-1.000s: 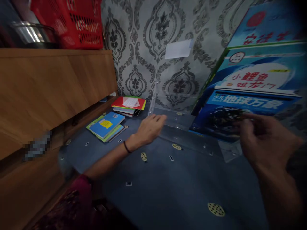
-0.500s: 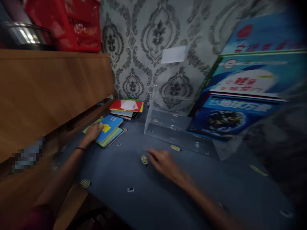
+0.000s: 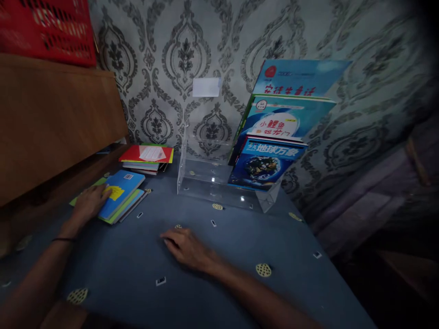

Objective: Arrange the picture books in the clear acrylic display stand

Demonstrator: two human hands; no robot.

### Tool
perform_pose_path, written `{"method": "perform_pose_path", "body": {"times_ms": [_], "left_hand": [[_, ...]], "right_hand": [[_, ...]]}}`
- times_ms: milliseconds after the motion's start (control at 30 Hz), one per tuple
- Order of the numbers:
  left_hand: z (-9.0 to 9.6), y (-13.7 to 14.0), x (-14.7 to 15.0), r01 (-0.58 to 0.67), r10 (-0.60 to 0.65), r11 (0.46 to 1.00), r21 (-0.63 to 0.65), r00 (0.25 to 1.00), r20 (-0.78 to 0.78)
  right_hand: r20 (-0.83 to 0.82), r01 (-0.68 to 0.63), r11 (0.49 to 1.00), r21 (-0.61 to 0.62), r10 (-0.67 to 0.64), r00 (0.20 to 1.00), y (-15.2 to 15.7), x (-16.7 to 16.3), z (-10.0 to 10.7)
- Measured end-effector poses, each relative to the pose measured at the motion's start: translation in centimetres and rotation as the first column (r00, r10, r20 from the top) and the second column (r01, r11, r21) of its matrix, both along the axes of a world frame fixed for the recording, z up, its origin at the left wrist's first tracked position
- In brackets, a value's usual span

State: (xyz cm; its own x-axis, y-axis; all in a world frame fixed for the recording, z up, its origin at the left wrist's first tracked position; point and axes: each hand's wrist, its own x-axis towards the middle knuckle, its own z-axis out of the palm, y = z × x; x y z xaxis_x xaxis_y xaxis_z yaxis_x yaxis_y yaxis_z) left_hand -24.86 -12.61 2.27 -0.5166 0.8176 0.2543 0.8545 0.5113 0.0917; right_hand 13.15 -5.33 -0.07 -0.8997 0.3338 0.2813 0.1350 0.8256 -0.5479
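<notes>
My left hand (image 3: 89,201) lies on a small stack of books at the left of the table, its fingers over the left edge of the blue book (image 3: 127,186) on top. That book has a yellow patch and a barcode label. Part of a green book sticks out past the hand. My right hand (image 3: 188,246) is low over the middle of the table, fingers loosely bent and empty. Beyond it stands a clear acrylic book rack (image 3: 212,194). Its right side holds tilted books in tiers, with an earth-picture book (image 3: 262,167) in front.
A second stack, topped by a red book (image 3: 132,154), lies against the wall behind the blue book. A wooden cabinet (image 3: 58,123) with a red basket (image 3: 51,34) on it borders the left. The patterned dark tablecloth (image 3: 206,292) ends along the right edge.
My view has turned to the right, so the rack and books sit further left. My left hand remains on the blue book's stack. The right hand remains empty over the table.
</notes>
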Motion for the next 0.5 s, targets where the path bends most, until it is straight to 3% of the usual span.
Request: {"method": "perform_pose_path", "body": {"times_ms": [100,267,500], "left_hand": [[0.6,-0.1,1.1,-0.001,0.001,1.000,-0.008,1.000,0.025],[1.1,-1.0,3.7,0.111,-0.110,0.994,-0.006,0.992,0.063],[-1.0,-3.7,9.1,0.232,-0.232,0.971,0.057,0.973,-0.005]], "right_hand": [[-0.030,-0.014,1.000,-0.009,0.014,0.999,0.1,0.1,-0.4],[-0.125,-0.011,1.000,0.001,0.011,0.992,0.3,0.0,-1.3],[-0.283,0.004,0.986,0.167,0.044,0.958,0.1,-0.3,-1.1]]}}
